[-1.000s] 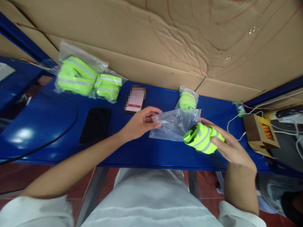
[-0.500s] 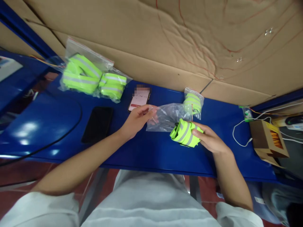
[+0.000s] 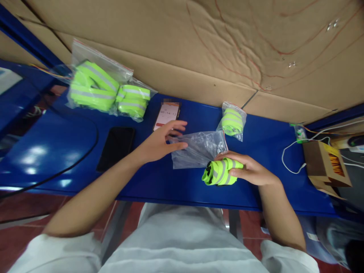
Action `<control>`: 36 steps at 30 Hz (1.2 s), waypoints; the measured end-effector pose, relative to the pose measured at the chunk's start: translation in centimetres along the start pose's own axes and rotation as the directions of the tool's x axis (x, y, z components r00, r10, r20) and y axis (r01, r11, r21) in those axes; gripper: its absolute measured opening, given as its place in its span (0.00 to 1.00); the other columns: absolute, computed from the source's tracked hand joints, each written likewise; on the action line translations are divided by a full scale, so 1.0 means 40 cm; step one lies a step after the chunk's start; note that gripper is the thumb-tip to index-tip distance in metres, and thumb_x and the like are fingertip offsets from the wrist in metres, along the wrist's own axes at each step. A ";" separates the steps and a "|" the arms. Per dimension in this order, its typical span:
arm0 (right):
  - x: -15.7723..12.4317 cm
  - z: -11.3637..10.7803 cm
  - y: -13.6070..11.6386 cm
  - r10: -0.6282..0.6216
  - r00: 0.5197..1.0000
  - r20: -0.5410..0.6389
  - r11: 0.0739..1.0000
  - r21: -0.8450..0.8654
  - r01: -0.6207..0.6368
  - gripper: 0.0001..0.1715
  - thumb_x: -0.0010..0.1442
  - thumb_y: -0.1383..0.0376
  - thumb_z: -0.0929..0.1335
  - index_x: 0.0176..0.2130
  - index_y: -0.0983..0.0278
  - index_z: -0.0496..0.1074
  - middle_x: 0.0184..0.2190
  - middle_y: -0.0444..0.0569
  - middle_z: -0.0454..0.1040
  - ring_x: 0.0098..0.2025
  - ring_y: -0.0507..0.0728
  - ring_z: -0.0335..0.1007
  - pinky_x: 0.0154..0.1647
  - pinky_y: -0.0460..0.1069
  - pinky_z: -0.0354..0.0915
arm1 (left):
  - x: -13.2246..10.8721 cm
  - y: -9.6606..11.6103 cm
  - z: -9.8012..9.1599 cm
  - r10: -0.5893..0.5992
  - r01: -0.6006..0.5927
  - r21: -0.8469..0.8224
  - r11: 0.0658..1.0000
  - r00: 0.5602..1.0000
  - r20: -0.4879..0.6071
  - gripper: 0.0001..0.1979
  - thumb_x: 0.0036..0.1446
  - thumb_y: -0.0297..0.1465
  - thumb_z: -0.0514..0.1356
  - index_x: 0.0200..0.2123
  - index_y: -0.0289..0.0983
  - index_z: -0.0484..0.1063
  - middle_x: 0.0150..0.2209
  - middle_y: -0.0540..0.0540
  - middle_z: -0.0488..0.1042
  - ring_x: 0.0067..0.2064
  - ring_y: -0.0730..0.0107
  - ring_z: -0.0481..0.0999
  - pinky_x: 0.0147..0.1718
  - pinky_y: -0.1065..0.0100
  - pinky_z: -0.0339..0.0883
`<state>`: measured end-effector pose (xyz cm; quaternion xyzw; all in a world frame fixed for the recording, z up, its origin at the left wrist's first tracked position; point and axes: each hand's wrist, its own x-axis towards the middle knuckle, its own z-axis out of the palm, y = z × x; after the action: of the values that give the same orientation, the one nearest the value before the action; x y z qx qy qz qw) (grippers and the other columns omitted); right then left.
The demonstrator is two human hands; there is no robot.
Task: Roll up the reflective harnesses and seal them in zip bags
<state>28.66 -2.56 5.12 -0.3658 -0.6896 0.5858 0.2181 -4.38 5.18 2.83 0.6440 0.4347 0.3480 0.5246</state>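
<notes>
My right hand (image 3: 241,167) is wrapped round a rolled neon-yellow reflective strap (image 3: 220,172) with grey stripes and a black part showing at its left end. A clear zip bag (image 3: 193,151) lies flat behind and left of the roll, its red-lined edge close to my right fingers. My left hand (image 3: 167,142) is open over the left end of this bag, thumb and fingers apart; whether it touches the plastic I cannot tell. Just behind my left hand lies a phone (image 3: 166,115) with a lit timer screen.
Bagged yellow straps (image 3: 93,91) lean at the back left, and another bagged strap roll (image 3: 232,121) stands at the back right. A dark phone (image 3: 116,148) lies at left. A white cable (image 3: 284,159) and a cardboard box (image 3: 320,163) are on the right. Cardboard (image 3: 159,68) walls the back.
My left hand has opened and let go of the clear bag, which now lies lower. My right hand has brought the strap roll slightly nearer to me.
</notes>
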 end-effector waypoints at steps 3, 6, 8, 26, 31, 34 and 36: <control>-0.008 -0.011 -0.008 0.006 1.000 0.016 1.000 -0.009 -0.006 0.24 0.69 0.56 0.71 0.62 0.59 0.73 0.60 0.52 0.74 0.62 0.60 0.70 0.63 0.51 0.65 | 0.002 0.001 -0.005 -0.135 0.145 -0.080 0.986 0.983 0.122 0.20 0.48 0.42 0.76 0.39 0.35 0.81 0.34 0.44 0.82 0.34 0.68 0.79 0.34 0.70 0.72; -0.021 -0.026 -0.011 0.054 0.997 0.057 0.999 -0.002 -0.054 0.25 0.69 0.55 0.71 0.62 0.59 0.73 0.60 0.52 0.74 0.62 0.61 0.71 0.62 0.52 0.66 | 0.006 0.003 -0.012 -0.143 0.169 -0.149 0.974 0.975 0.171 0.15 0.51 0.39 0.75 0.33 0.34 0.80 0.28 0.46 0.80 0.29 0.72 0.76 0.29 0.73 0.69; -0.027 -0.035 -0.009 0.065 0.997 0.049 0.998 0.009 -0.065 0.26 0.69 0.55 0.71 0.62 0.58 0.74 0.62 0.52 0.74 0.64 0.62 0.70 0.63 0.53 0.66 | 0.007 0.004 -0.015 -0.098 0.132 -0.227 0.965 0.983 0.155 0.13 0.50 0.36 0.76 0.34 0.34 0.79 0.31 0.47 0.80 0.31 0.74 0.77 0.31 0.75 0.70; -0.023 -0.042 -0.009 -0.058 0.985 0.165 0.998 0.004 0.058 0.24 0.69 0.58 0.71 0.61 0.62 0.74 0.58 0.56 0.75 0.61 0.60 0.73 0.61 0.53 0.68 | -0.027 0.074 -0.022 0.315 -0.233 0.568 0.789 0.948 -0.048 0.23 0.56 0.52 0.68 0.48 0.44 0.81 0.53 0.43 0.80 0.55 0.47 0.77 0.57 0.57 0.67; -0.016 -0.018 0.008 -0.133 0.962 0.238 0.985 -0.073 0.154 0.26 0.70 0.62 0.71 0.64 0.60 0.71 0.61 0.56 0.73 0.64 0.59 0.69 0.65 0.53 0.65 | -0.044 0.107 0.047 0.308 -0.273 0.657 0.703 0.949 0.065 0.31 0.57 0.52 0.68 0.58 0.42 0.76 0.59 0.39 0.76 0.62 0.40 0.72 0.65 0.48 0.60; -0.002 0.003 0.018 -0.131 0.960 0.247 0.981 -0.107 0.161 0.26 0.70 0.61 0.71 0.64 0.62 0.71 0.61 0.58 0.73 0.63 0.59 0.71 0.64 0.53 0.67 | -0.025 0.068 0.077 0.014 -0.170 0.646 0.744 0.971 0.238 0.33 0.58 0.51 0.67 0.60 0.38 0.73 0.53 0.38 0.80 0.53 0.46 0.79 0.53 0.55 0.70; 0.007 0.013 0.021 -0.111 0.955 0.276 0.982 -0.117 0.148 0.26 0.70 0.60 0.70 0.64 0.63 0.71 0.61 0.58 0.73 0.61 0.59 0.72 0.62 0.53 0.68 | -0.007 0.039 0.079 -0.104 -0.117 0.576 0.809 0.936 0.337 0.24 0.59 0.46 0.68 0.53 0.37 0.77 0.43 0.42 0.82 0.44 0.55 0.82 0.44 0.62 0.71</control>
<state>28.30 -2.63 4.17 -0.2511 -0.7738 0.5657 0.1353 -1.31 3.61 3.71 0.8274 0.4174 0.0772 0.3677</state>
